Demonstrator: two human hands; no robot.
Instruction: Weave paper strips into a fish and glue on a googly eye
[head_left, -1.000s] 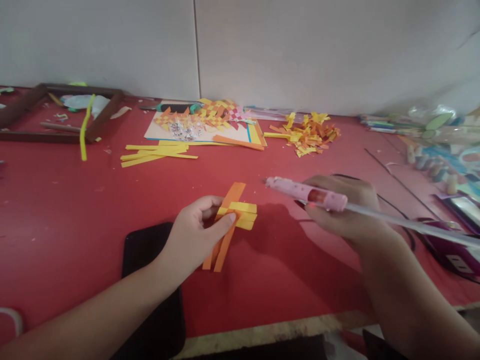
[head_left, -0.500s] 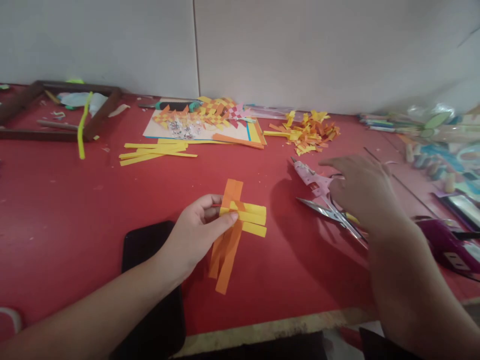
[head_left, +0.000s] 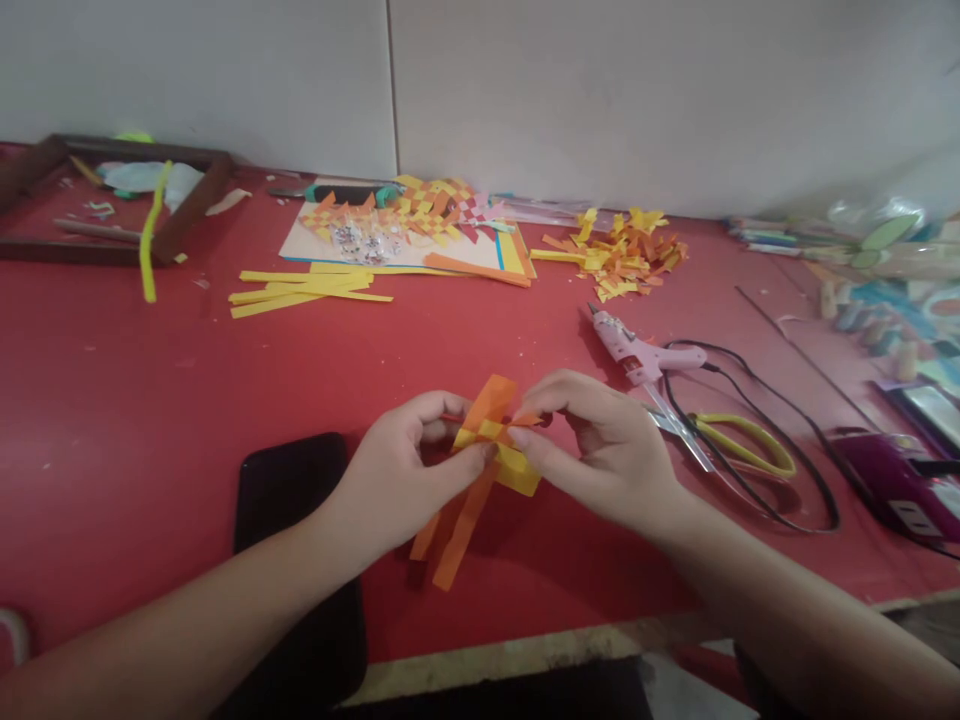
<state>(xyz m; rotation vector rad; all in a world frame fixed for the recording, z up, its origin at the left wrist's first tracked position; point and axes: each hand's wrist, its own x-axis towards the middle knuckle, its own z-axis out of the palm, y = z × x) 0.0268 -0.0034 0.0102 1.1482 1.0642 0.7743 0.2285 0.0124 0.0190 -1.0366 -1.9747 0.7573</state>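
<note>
Orange and yellow strips point(head_left: 469, 520), crossed, are pinched between the fingers of both left hand point(head_left: 409, 465) and right hand point(head_left: 600, 440), lower centre.

Woven strips: plain orange point(head_left: 465, 530) crossed with plain yellow point(head_left: 519, 470), over a red tabletop point(head_left: 300, 375). Glue gun point(head_left: 634, 352) pale pink, its cord point(head_left: 806, 436) black; scissor handles point(head_left: 750, 458) yellow; phone-like slab point(head_left: 289, 480) black. Farther back, woven pieces point(head_left: 435, 208) checkered orange and yellow, one point(head_left: 475, 212) checkered pink and white, cut scraps point(head_left: 626, 255) mixed orange and yellow, frame point(head_left: 75, 250) dark brown.
</note>
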